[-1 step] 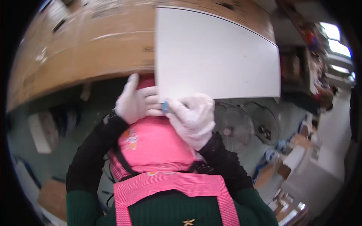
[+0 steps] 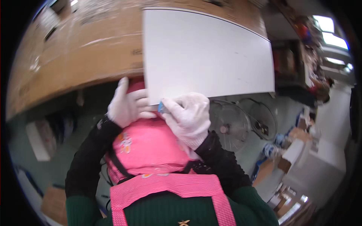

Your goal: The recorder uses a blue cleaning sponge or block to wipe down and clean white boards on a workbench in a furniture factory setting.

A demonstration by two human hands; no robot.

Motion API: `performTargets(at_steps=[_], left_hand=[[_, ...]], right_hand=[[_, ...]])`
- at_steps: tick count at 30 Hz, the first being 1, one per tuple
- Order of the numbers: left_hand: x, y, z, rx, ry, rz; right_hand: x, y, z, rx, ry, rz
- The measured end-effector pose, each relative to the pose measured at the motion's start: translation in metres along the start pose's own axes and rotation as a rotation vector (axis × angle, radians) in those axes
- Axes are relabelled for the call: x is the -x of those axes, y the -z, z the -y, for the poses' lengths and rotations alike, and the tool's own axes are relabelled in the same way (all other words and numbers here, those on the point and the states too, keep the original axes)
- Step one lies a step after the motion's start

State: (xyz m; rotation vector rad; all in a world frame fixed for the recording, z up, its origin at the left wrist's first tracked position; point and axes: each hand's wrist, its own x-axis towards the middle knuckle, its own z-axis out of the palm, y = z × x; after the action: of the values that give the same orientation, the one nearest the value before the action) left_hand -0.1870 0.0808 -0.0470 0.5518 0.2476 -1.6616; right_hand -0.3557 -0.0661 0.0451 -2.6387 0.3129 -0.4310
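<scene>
A flat white panel (image 2: pixel 207 52) rests on the cardboard-covered surface, its near edge sticking out toward me. My right hand (image 2: pixel 189 117), in a white glove, is closed on a small blue piece (image 2: pixel 161 107) at the panel's near left corner. What kind of piece it is cannot be made out, as the fingers cover most of it. Beside that corner is my left hand (image 2: pixel 130 103), also gloved, with thumb raised and fingers stretched out and nothing held. Its fingertips come close to the panel's left edge; whether they touch it is unclear.
Brown cardboard (image 2: pixel 86 49) spans the work surface at the left and back. A fan with a round wire cage (image 2: pixel 226 130) stands below the panel's near edge. White boxes (image 2: pixel 318 169) are at the right, and a white block (image 2: pixel 40 141) lies at the left. Another person (image 2: pixel 301 96) is at the far right.
The panel and both hands sit slightly further left in the picture, and the background has shifted left too. The grip on the blue piece is unchanged.
</scene>
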Motion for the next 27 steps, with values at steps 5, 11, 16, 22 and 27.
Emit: performTargets(at_steps=[5,11,16,22,27], left_hand=[[0.004,-0.012,0.001,-0.053,-0.061,-0.087],[-0.005,-0.018,-0.002,-0.282,-0.144,-0.187],[-0.007,0.009,-0.011,-0.52,-0.171,-0.184],[-0.017,-0.004,-0.01,-0.443,-0.226,-0.292],[-0.026,-0.023,-0.007,-0.249,-0.314,-0.407]], right_hand=[[0.037,0.042,-0.053,0.197,-0.218,-0.115],[0.09,0.095,-0.137,0.351,-0.563,-0.218],[0.123,0.14,-0.219,0.432,-0.731,-0.272],[0.177,0.219,-0.338,0.345,-0.981,-0.421],[0.223,0.238,-0.387,-0.458,-1.247,-0.899]])
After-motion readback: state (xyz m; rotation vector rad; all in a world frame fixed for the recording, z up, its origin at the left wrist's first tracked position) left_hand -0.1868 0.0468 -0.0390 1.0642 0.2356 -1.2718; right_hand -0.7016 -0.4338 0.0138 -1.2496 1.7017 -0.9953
